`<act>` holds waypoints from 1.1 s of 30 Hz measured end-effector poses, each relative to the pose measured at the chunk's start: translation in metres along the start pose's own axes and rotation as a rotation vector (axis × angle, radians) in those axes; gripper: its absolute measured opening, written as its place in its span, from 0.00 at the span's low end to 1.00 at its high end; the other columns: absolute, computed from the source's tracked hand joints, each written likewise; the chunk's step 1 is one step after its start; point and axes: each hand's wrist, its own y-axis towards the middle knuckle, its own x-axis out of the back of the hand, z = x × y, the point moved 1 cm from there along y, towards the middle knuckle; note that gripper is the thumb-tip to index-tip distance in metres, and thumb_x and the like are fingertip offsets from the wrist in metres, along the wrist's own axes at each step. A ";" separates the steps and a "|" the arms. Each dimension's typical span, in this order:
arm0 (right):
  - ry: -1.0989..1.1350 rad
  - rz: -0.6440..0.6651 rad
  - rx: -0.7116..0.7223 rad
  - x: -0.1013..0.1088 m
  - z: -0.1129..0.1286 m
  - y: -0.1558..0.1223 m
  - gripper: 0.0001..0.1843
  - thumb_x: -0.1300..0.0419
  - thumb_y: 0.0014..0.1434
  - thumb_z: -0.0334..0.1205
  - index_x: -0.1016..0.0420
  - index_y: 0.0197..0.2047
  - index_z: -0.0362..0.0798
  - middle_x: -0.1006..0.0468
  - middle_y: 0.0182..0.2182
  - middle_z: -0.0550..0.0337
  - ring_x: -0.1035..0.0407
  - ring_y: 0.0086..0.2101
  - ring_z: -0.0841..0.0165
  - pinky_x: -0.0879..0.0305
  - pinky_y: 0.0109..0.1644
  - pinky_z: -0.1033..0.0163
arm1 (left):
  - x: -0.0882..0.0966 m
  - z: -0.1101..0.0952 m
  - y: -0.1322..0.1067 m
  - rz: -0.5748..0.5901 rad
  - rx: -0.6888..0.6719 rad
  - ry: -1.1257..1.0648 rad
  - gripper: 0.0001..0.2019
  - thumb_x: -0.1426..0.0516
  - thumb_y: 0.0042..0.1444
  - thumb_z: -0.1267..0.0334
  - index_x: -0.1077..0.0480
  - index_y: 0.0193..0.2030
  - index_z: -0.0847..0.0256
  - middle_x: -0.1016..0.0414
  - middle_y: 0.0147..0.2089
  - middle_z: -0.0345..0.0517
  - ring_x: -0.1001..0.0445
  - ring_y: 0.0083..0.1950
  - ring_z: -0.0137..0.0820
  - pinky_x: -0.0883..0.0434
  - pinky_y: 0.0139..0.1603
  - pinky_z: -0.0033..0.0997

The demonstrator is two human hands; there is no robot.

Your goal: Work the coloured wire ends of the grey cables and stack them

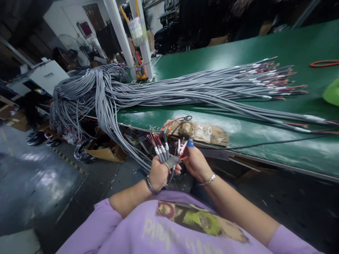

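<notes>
The left hand [158, 174] is closing firmly around a small bunch of grey cables [162, 155], its fingers wrapping them below their white sleeves [157, 151], while thin coloured wires [152, 139] are fanning out from the tops. The bunch is sitting in front of the person's body, just beside the near edge of the green table [312, 46]. A flat grey flap [171, 162] is lying across the cables by the left fingers. The right hand [196, 162] is curling partway shut just beside the bunch, its thumb, with a blue tip [190, 143], pointing up next to a pink clip [181, 148]; I cannot tell whether its fingers are pinching the clip or the orange wires [182, 158] below it, since they are partly hiding. Beyond the hands, a taped board [217, 135] is resting along the table edge, with a black cord [254, 143] running off to the right of the view. Farther back, a long bundle [172, 90] of grey cables is stretching across the table, its bare wire ends pointing right and its other part drooping over the left end. A cup [137, 31] is hanging on a white post [119, 31], and a yellow packet [140, 71] is standing near the base.
</notes>
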 end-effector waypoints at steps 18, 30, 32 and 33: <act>0.162 0.039 -0.133 0.003 -0.005 0.000 0.29 0.34 0.42 0.69 0.25 0.31 0.50 0.27 0.22 0.63 0.35 0.23 0.69 0.37 0.25 0.64 | 0.004 0.009 -0.002 0.018 0.020 0.005 0.23 0.32 0.33 0.45 0.31 0.24 0.63 0.29 0.16 0.41 0.31 0.17 0.28 0.32 0.20 0.27; -0.265 0.191 -0.163 0.017 0.009 -0.034 0.22 0.28 0.41 0.56 0.27 0.25 0.47 0.26 0.19 0.64 0.33 0.22 0.70 0.36 0.30 0.63 | 0.017 0.015 -0.012 0.105 0.029 0.144 0.21 0.32 0.36 0.46 0.30 0.23 0.63 0.27 0.18 0.43 0.29 0.19 0.28 0.29 0.24 0.29; -0.338 0.229 -0.159 0.013 0.013 -0.035 0.22 0.29 0.42 0.56 0.29 0.23 0.47 0.27 0.17 0.64 0.34 0.20 0.70 0.37 0.28 0.63 | 0.017 0.014 -0.013 0.154 0.049 0.174 0.20 0.31 0.35 0.49 0.30 0.22 0.63 0.28 0.18 0.42 0.30 0.19 0.28 0.29 0.24 0.28; -0.376 0.258 -0.170 0.011 0.015 -0.035 0.22 0.29 0.42 0.57 0.29 0.23 0.47 0.27 0.17 0.64 0.34 0.20 0.70 0.38 0.27 0.63 | 0.017 0.013 -0.013 0.184 0.068 0.190 0.19 0.30 0.34 0.51 0.30 0.22 0.63 0.28 0.17 0.42 0.30 0.18 0.27 0.30 0.23 0.28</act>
